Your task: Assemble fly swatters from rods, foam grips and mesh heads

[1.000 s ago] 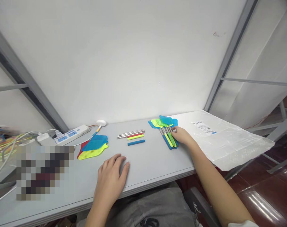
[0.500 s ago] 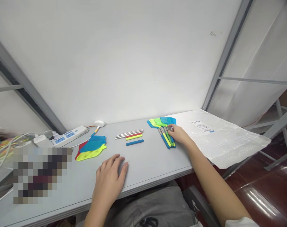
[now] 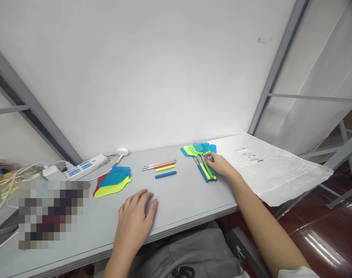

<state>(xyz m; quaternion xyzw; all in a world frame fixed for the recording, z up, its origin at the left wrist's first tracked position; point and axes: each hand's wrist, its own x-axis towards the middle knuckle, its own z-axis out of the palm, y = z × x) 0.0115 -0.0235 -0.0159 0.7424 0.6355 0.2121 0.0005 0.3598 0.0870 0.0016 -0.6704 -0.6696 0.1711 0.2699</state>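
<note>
Toward the right of the table, my right hand (image 3: 222,166) is closed with thumb and fingertips on the metal shaft of a blue fly swatter (image 3: 205,147). That swatter lies over a fanned bunch of several fly swatters (image 3: 204,166) with blue, yellow and green handles. My left hand (image 3: 136,216) rests palm down near the front edge, fingers apart, holding nothing. Ahead of it lie a blue handle (image 3: 165,175), a yellow handle (image 3: 164,168), a red handle and thin metal rods (image 3: 157,163). Loose swatter heads, blue (image 3: 115,176), yellow (image 3: 112,190) and red, overlap on the left.
A power strip (image 3: 84,166) with plugs and cables lies at the back left, near a white round device (image 3: 122,151). A blurred-out object (image 3: 54,216) occupies the left front. White plastic packaging (image 3: 280,170) covers the right end and overhangs it. A wall stands behind.
Within the bunch, a blue swatter head has shifted slightly left, with my right hand at its shaft. My left hand stays in place.
</note>
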